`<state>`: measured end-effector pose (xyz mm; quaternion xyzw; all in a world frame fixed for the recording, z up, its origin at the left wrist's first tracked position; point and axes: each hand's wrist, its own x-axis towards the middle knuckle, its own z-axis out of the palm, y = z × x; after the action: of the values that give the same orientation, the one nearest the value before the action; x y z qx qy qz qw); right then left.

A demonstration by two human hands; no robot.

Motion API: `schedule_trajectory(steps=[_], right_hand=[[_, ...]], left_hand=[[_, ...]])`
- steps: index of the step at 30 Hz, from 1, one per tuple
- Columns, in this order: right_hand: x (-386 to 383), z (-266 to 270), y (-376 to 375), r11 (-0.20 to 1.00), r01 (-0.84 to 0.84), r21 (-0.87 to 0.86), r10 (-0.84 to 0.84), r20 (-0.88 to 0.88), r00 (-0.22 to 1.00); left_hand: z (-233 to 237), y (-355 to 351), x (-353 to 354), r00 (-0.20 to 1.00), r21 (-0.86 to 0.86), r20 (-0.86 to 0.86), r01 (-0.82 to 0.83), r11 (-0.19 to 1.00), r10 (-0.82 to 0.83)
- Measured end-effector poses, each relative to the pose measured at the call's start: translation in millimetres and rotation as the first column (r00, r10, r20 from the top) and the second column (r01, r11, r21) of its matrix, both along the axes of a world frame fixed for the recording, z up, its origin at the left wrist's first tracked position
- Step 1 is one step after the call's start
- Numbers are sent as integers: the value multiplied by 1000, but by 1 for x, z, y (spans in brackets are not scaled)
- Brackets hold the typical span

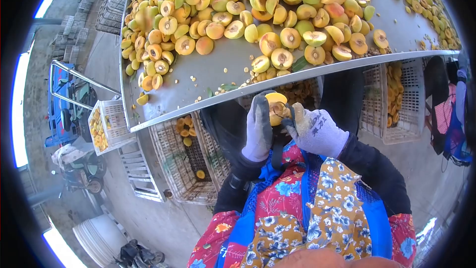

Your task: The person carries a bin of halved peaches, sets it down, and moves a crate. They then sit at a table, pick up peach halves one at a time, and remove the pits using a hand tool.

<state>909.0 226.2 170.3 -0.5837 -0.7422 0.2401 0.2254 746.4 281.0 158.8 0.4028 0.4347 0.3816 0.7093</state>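
My left hand [259, 128], in a white glove with grey fingers, is closed around a cut apricot [275, 103] at the table's near edge. My right hand [317, 128], gloved the same way, has its thumb and fingers pressed together at the fruit's right side. A small dark thing shows at those fingertips, too hidden to name. The apricot's brown centre faces me. Just beyond my hands, many halved and whole apricots [233, 30] lie heaped on the metal table [198, 77], with small pits and a few leaves among them.
The table's raised metal rim [238, 92] crosses in front of me. Below it stand plastic crates [173, 164] at left and a crate [374, 104] at right, holding fruit halves. Farther left are a white crate [116, 119] and a scooter [84, 166]. Another person [448, 114] is at far right.
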Motion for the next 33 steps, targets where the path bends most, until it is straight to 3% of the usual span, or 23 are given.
schedule_trajectory(steps=[4, 7, 9, 11, 12, 13, 16, 17, 18, 20, 23, 27, 30, 33], right_hand=[[-1, -11, -6, 992, -114, 54, 118, -80, 990], [-4, 2, -1, 997, -24, -74, 0, -310, 951], [-7, -19, 7, 959, -40, 280, 121, -278, 953], [-3, -24, 4, 999, -6, -34, -15, -582, 813], [1, 4, 6, 861, -123, -494, -334, -730, 596], [3, 20, 6, 526, -360, -770, -671, -637, 380], [15, 12, 7, 525, -484, -701, -669, -691, 275], [17, 14, 8, 512, -436, -740, -664, -663, 345], [12, 5, 5, 578, -367, -729, -609, -685, 401], [0, -23, -1, 707, -234, -667, -492, -702, 514], [1, -10, 1, 501, -381, -777, -710, -621, 332], [16, 2, 4, 352, -657, -667, -847, -526, 80], [22, -8, 4, 345, -706, -619, -816, -569, 100], [20, 3, 7, 383, -537, -752, -723, -606, 333]], left_hand=[[-13, -9, 9, 975, 182, -192, -81, 980, 116], [-25, -12, 13, 974, 262, -139, -135, 955, 176], [-14, -14, 17, 940, 367, -260, -115, 923, 220], [-13, -16, 23, 926, 449, -274, -117, 886, 261], [-20, -18, 24, 932, 481, -234, -135, 866, 275], [-23, -19, 25, 937, 511, -194, -155, 846, 289], [-15, -8, 14, 903, 582, -406, 139, 801, 138], [-24, -5, 6, 956, 365, -294, 120, 923, -8], [-21, 2, 0, 986, 149, -145, 103, 983, -81], [-11, 20, -4, 869, 257, -453, 342, 904, -200], [-22, 14, 6, 891, 267, -447, 217, 939, -79], [-33, -1, 15, 909, 483, -394, 78, 872, 136], [-25, 6, 13, 925, 366, -379, 156, 917, -6], [-25, 15, 9, 884, 108, -434, 241, 965, -173]])
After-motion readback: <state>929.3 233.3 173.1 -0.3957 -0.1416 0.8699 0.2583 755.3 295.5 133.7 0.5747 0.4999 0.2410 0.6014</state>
